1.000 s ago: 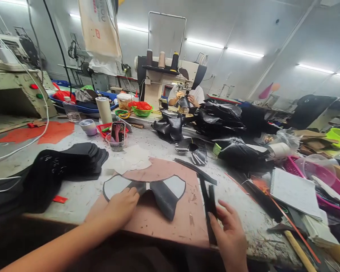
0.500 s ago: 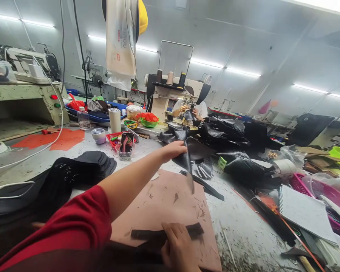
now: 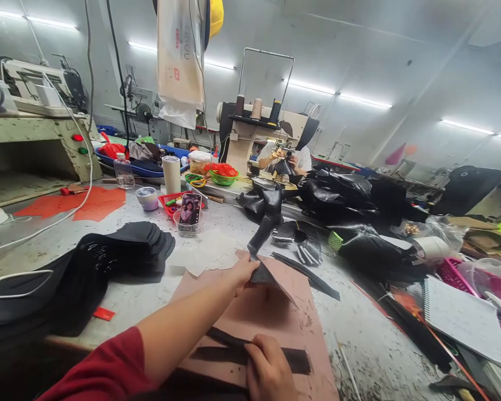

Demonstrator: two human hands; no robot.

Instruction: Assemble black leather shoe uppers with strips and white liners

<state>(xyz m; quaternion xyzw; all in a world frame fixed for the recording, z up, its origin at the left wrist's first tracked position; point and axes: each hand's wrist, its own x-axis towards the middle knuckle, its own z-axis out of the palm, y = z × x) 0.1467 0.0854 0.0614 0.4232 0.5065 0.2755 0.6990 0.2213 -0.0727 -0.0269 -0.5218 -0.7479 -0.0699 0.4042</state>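
My left hand [image 3: 247, 272] stretches forward over the pinkish board [image 3: 317, 323] and pinches a dark leather piece [image 3: 269, 278] by its edge. That piece is lifted and tilted, its pale underside facing partly toward the board. Beyond it, other black leather pieces [image 3: 271, 200] trail back toward the pile. Low in the view, my right hand [image 3: 269, 367] is closed with its fingers on a dark strip [image 3: 296, 360] lying flat on the board. A second narrow dark strip [image 3: 225, 337] runs in under those fingers. The right thumb is partly hidden.
Stacked black cut pieces [image 3: 137, 245] lie on the left. A phone [image 3: 190, 209] leans in a clear tub, near a cream tumbler [image 3: 172, 174]. Black leather is heaped [image 3: 338, 192] at the back right, and a notebook [image 3: 463, 323] lies right. A co-worker's hands [image 3: 284, 156] are at a sewing machine.
My left hand has come back toward me and lower, bringing the leather piece over the board. My right hand stays low on the strip, and a second strip now shows beside it.
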